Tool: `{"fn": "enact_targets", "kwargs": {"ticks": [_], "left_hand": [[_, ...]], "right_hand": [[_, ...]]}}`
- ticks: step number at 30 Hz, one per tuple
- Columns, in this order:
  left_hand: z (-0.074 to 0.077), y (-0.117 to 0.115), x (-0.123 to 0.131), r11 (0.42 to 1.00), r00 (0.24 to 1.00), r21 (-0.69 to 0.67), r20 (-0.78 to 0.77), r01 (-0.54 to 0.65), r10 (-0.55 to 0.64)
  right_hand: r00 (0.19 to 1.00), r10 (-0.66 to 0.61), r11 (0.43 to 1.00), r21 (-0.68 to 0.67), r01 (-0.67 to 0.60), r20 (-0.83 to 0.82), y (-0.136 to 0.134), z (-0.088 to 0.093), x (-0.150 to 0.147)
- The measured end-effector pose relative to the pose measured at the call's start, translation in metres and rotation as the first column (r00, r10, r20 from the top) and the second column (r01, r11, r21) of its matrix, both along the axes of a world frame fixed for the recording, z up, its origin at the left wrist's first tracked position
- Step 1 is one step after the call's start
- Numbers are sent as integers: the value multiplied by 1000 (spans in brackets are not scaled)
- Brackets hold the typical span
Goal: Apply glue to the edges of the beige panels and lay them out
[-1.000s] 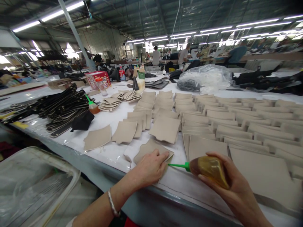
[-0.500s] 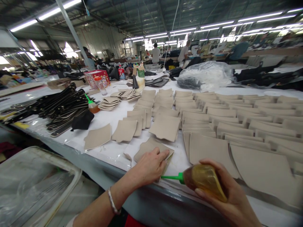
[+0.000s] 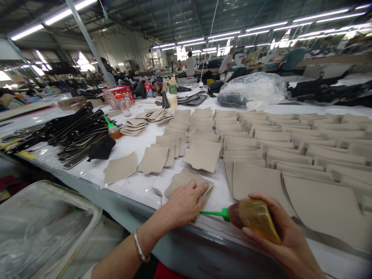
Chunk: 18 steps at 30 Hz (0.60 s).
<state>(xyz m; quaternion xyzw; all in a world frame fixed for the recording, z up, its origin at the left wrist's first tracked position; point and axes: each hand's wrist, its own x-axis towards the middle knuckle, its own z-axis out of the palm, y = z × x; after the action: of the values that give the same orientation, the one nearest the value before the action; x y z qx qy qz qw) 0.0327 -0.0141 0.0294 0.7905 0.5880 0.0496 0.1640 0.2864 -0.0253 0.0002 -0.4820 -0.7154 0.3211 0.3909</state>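
Glossy see-through plastic bottle point(image 3: 254, 219), smooth green plastic nozzle point(image 3: 214, 213), matt, smooth, leather-like beige pieces point(image 3: 180, 180), shiny white tabletop point(image 3: 136, 197) with plastic-looking cover, polished silvery metal bracelet point(image 3: 138, 247), crinkled glossy clear plastic bag point(image 3: 258, 90), black straps point(image 3: 78, 133) with shiny metal-looking studs

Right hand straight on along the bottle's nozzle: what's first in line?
Likely the beige piece under the left hand, perhaps that hand itself; green nozzle tip looks close to both, depth unclear.

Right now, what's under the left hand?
The left hand rests on a beige piece, whose far edge and right corner show. Whatever lies beneath the palm is covered; can't tell.
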Motion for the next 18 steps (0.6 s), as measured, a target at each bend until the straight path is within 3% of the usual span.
{"fn": "enact_targets", "kwargs": {"ticks": [6, 11, 16, 18], "left_hand": [[3, -2, 2, 1000, 1000, -13, -8, -5, 5], [4, -1, 2, 1000, 1000, -22, -2, -6, 6], [4, -1, 0, 1000, 1000, -31, 9, -6, 6], [2, 0, 0, 1000, 1000, -25, 11, -2, 3]], "right_hand": [[995, 99, 994, 39, -100, 33, 1, 0, 3], [1000, -15, 996, 90, 13, 18, -1, 0, -4], [993, -25, 996, -82, 15, -111, -11, -4, -12], [995, -26, 996, -91, 17, -99, -9, -4, -10]]}}
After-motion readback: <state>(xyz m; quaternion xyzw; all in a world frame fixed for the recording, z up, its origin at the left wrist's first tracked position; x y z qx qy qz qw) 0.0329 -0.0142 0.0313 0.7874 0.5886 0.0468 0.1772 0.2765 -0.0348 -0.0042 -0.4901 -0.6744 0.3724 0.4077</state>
